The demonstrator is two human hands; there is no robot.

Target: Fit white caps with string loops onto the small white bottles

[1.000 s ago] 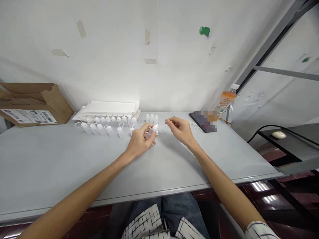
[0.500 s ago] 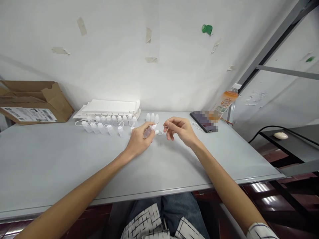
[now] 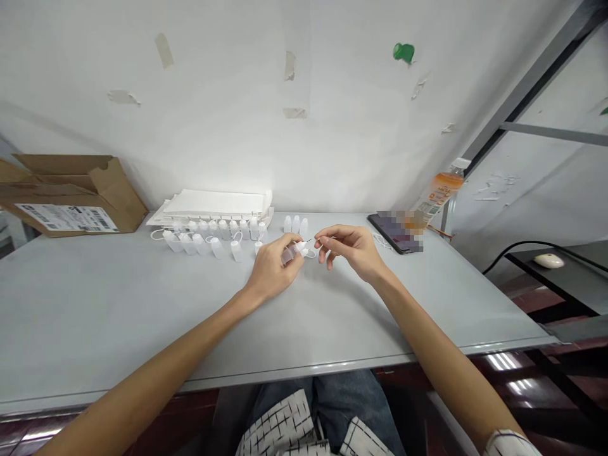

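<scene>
My left hand [image 3: 273, 269] is closed round a small translucent squeeze bottle [image 3: 289, 253], tilted so that its white nozzle with a thin dark needle tip points right. A white strap loop [image 3: 310, 254] hangs by the nozzle. Just right of the needle is my right hand [image 3: 351, 250], thumb and forefinger pinched at its tip. Whatever is between those fingertips is too small to make out; the other fingers are curled loosely. Several similar bottles [image 3: 216, 247] stand in rows left of my left hand. Behind the held bottle is a group of small white caps [image 3: 296, 224].
White flat packets [image 3: 216, 202] lie against the wall behind the bottles. An open cardboard box [image 3: 71, 196] stands at the far left. To the right are a phone [image 3: 392, 231], a white cable [image 3: 381, 241] and an orange drink bottle [image 3: 441, 190]. The grey table [image 3: 304, 335] ends near my lap.
My right fingertips have come closer to the needle tip and pinched together. My left hand still holds the bottle. The whole view has shifted slightly.
</scene>
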